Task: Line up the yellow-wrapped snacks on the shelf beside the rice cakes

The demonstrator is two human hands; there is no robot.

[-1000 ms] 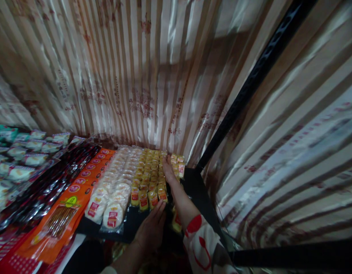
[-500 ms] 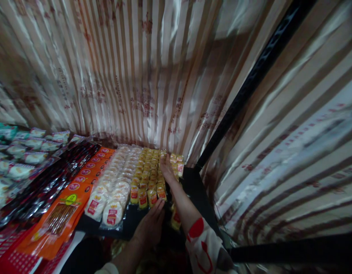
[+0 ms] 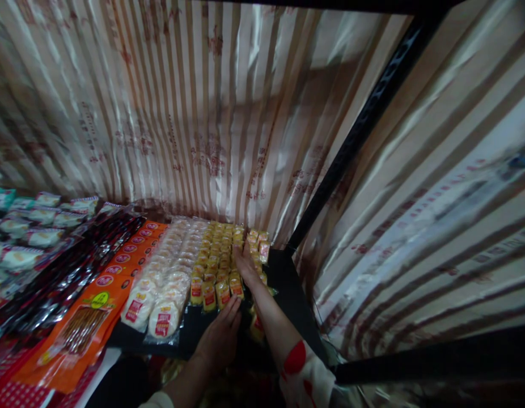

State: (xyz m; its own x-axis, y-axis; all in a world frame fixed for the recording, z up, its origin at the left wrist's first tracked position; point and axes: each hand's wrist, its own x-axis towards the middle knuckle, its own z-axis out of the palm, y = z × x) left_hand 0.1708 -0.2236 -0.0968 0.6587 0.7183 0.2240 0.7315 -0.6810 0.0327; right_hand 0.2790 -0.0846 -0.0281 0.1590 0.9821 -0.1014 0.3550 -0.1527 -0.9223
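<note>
Rows of small yellow snack packets (image 3: 208, 297) with red labels stand on a black shelf (image 3: 294, 294). My left hand (image 3: 222, 334) is at the front right corner of these rows, its outstretched fingertips against the front packet. Reaching farther back, my right hand (image 3: 245, 266) lies along the right side of the rows with fingers extended, touching packets. Behind and right of it sit a few pinkish-yellow packets (image 3: 263, 249). One more yellow packet (image 3: 257, 326) lies lower down, partly covered by my right forearm. Neither hand visibly grips anything.
Left of the yellow rows are clear-wrapped round white cakes (image 3: 164, 320), orange snack packs (image 3: 86, 326), dark shiny packs (image 3: 88, 260) and white packets (image 3: 22, 258). A black metal post (image 3: 351, 133) rises at the right. Striped plastic sheeting (image 3: 211, 113) hangs behind.
My right hand has slid a little nearer to me along the rows' right side. My left hand stays at the front packet. The view has shifted slightly.
</note>
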